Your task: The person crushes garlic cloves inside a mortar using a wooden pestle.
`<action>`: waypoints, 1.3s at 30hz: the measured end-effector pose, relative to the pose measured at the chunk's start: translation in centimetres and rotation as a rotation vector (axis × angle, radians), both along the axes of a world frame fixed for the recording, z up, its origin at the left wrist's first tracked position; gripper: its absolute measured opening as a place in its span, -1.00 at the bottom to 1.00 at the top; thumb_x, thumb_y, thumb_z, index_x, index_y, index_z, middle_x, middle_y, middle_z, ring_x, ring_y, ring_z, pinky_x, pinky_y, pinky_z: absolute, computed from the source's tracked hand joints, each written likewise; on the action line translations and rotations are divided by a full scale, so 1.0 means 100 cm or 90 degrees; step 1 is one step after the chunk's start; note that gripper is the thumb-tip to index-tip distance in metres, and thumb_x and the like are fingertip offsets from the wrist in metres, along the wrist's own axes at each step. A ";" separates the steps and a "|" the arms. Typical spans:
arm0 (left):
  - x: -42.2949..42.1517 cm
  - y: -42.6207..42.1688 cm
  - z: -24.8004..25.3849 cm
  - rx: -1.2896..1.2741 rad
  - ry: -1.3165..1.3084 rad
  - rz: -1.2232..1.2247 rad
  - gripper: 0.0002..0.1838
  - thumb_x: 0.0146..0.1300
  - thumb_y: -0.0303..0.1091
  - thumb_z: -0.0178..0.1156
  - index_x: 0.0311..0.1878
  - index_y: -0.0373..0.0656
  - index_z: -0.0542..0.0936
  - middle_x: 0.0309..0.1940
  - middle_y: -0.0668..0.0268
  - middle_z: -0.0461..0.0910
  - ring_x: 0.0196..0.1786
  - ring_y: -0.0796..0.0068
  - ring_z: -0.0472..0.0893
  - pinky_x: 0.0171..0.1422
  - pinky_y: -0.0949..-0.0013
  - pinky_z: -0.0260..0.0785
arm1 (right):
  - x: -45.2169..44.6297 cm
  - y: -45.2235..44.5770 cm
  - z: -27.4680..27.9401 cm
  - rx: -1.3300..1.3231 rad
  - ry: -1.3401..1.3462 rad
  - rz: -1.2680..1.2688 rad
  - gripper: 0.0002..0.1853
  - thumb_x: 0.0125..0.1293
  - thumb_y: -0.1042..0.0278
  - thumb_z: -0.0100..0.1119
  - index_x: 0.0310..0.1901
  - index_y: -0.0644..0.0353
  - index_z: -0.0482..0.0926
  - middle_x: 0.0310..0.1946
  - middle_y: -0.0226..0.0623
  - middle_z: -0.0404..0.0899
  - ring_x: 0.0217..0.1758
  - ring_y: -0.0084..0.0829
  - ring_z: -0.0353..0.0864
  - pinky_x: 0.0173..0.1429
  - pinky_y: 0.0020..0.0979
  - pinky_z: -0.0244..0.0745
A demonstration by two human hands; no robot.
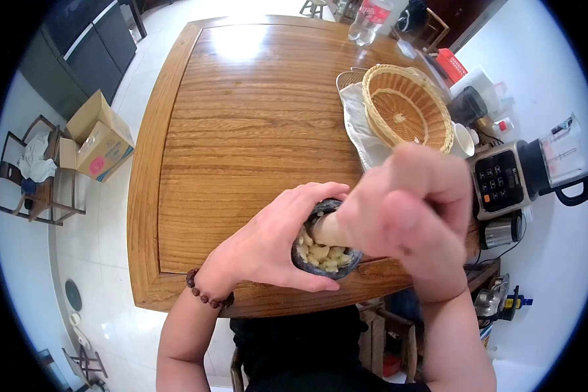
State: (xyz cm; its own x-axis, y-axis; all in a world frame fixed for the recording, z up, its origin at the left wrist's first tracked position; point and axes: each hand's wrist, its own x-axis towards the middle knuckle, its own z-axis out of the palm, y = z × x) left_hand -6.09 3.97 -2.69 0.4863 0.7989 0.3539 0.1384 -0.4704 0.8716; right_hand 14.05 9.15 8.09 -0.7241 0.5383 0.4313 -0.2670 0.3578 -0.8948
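A dark stone mortar (351,262) stands near the front edge of the wooden table, with pale, crushed pieces (323,255) inside it, possibly garlic. My left hand (274,238) is wrapped round the mortar's left side, thumb at the front and fingers at the back. Above the mortar's right side, my right hand (408,209) is closed in a fist round a light-coloured pestle (326,230), whose lower part reaches down into the bowl. The fist hides the pestle's upper part and some of the rim.
On the table (255,130), a wicker basket (408,108) rests on a cloth-lined tray at the right. A blender (503,176) is beyond it. A plastic bottle (370,23) stands at the far edge. An open cardboard box (101,140) is at the left, off the table.
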 end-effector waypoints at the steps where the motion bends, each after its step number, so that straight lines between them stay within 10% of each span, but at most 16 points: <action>1: 0.000 -0.001 0.000 -0.001 0.000 0.000 0.20 -0.06 0.04 0.75 0.58 -0.24 0.33 0.45 0.03 0.51 0.50 -0.02 0.50 0.63 0.03 0.32 | 0.004 0.000 0.005 -0.041 0.046 0.008 -0.66 0.70 0.34 0.05 -0.35 0.14 0.31 -0.68 -0.33 0.46 -0.75 -0.52 0.34 -0.63 -0.43 0.22; 24: -0.002 -0.004 0.003 -0.019 -0.016 -0.013 0.30 -0.12 0.09 0.81 0.62 -0.22 0.28 0.46 0.05 0.50 0.50 -0.01 0.51 0.61 0.03 0.35 | 0.009 -0.022 0.034 -0.095 0.227 0.034 -0.74 0.71 0.39 -0.03 -0.26 0.18 0.32 -0.72 -0.42 0.38 -0.80 -0.61 0.26 -0.70 -0.42 0.22; 29: -0.003 -0.006 0.005 0.004 0.011 0.008 0.30 -0.12 0.09 0.81 0.62 -0.23 0.28 0.44 0.05 0.51 0.49 -0.01 0.51 0.62 0.02 0.34 | 0.007 -0.039 0.021 -0.148 0.015 -0.120 -0.59 0.57 0.38 0.23 -0.47 0.15 0.30 -0.66 -0.46 0.35 -0.65 -0.63 0.25 -0.52 -0.44 0.08; 36: -0.001 -0.005 0.004 0.004 0.003 0.004 0.29 -0.11 0.09 0.80 0.62 -0.22 0.29 0.45 0.04 0.51 0.48 -0.03 0.51 0.62 0.02 0.33 | 0.008 -0.026 0.029 -0.102 0.177 -0.027 -0.76 0.71 0.30 0.04 -0.19 0.18 0.33 -0.70 -0.40 0.37 -0.74 -0.57 0.30 -0.58 -0.39 0.34; 39: -0.004 -0.003 0.003 0.027 0.036 0.000 0.29 -0.11 0.10 0.80 0.61 -0.22 0.29 0.45 0.05 0.50 0.49 -0.03 0.51 0.62 0.01 0.33 | 0.002 -0.022 0.012 -0.009 -0.007 -0.083 -0.70 0.69 0.34 0.03 -0.31 0.15 0.31 -0.69 -0.38 0.38 -0.69 -0.60 0.32 -0.53 -0.42 0.27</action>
